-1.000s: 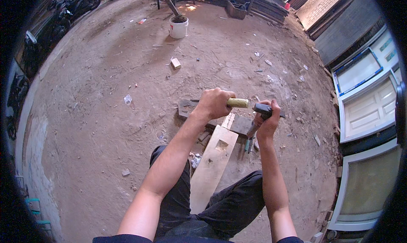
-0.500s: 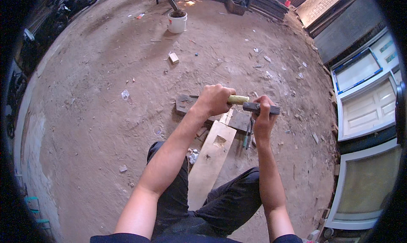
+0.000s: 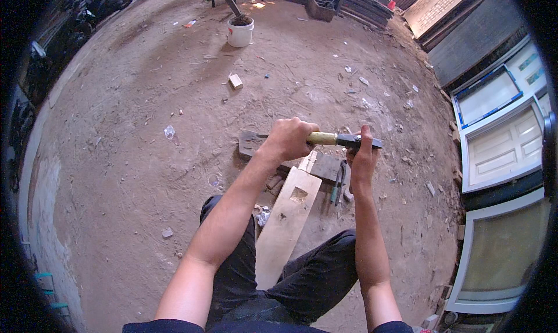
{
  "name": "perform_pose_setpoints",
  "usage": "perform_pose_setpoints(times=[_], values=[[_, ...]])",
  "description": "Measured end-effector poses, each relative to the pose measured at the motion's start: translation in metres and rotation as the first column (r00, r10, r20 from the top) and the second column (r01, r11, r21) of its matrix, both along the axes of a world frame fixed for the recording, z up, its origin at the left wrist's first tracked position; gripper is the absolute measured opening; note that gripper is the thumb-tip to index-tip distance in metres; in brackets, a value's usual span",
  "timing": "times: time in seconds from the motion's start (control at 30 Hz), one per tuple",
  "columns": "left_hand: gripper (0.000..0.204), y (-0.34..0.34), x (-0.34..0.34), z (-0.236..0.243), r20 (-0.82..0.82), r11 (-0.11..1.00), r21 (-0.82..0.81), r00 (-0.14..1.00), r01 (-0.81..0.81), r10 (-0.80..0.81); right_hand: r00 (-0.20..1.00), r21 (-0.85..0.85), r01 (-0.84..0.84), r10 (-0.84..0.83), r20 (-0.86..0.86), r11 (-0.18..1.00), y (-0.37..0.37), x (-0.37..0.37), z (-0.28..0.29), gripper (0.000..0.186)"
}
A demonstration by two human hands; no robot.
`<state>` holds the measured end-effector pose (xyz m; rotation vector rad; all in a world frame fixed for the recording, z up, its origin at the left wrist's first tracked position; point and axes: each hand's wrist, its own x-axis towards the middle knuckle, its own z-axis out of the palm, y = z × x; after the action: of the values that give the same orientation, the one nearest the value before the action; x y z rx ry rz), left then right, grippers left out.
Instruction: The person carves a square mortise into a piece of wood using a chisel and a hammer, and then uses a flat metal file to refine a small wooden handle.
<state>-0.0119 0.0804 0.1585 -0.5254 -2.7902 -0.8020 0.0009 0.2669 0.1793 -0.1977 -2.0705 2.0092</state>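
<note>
My left hand (image 3: pixel 292 139) is closed around the yellowish handle (image 3: pixel 323 138) of what looks like a chisel, its thin dark blade (image 3: pixel 262 136) pointing left. My right hand (image 3: pixel 362 158) grips a hammer with a dark metal head (image 3: pixel 351 141); the hammer's shaft is hidden. One end of the head meets the butt of the yellowish handle. Below my hands, a pale wooden board (image 3: pixel 286 222) with a squarish recess cut near its far end runs between my knees. Its narrower far end rests over a dark wooden block (image 3: pixel 326 168).
A tool with a teal handle (image 3: pixel 334 193) leans by the block's right end. Crumpled foil-like scrap (image 3: pixel 263 218) lies left of the board. Farther off are a small wood offcut (image 3: pixel 235 81) and a white bucket (image 3: pixel 240 35). White door panels (image 3: pixel 504 147) stand along the right.
The hammer head and the yellowish handle have come together, where a small gap showed before. My right thumb now points up along the head. The board lies as before.
</note>
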Motion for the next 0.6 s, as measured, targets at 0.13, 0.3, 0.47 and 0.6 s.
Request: perform_pose_setpoints(times=[0.13,0.3,0.47,0.6], values=[[0.015,0.000,-0.003,-0.006,-0.014,1.000,0.008,1.000,0.001,-0.001,0.999,0.010,-0.014,0.013,0.029,1.000,0.001,0.000,0.001,0.047],[0.014,-0.003,-0.003,-0.005,0.011,0.999,-0.048,1.000,0.012,-0.012,0.996,0.171,-0.074,0.082,-0.037,0.983,0.004,-0.004,-0.006,0.047],[0.014,-0.003,-0.002,-0.005,0.005,0.999,-0.044,1.000,0.009,-0.009,0.976,0.254,-0.165,0.195,-0.099,0.953,0.008,-0.006,-0.010,0.044],[0.014,-0.004,0.000,-0.002,0.036,0.999,-0.036,0.999,0.008,-0.007,0.965,0.285,-0.180,0.226,-0.136,0.941,0.005,-0.003,-0.005,0.041]])
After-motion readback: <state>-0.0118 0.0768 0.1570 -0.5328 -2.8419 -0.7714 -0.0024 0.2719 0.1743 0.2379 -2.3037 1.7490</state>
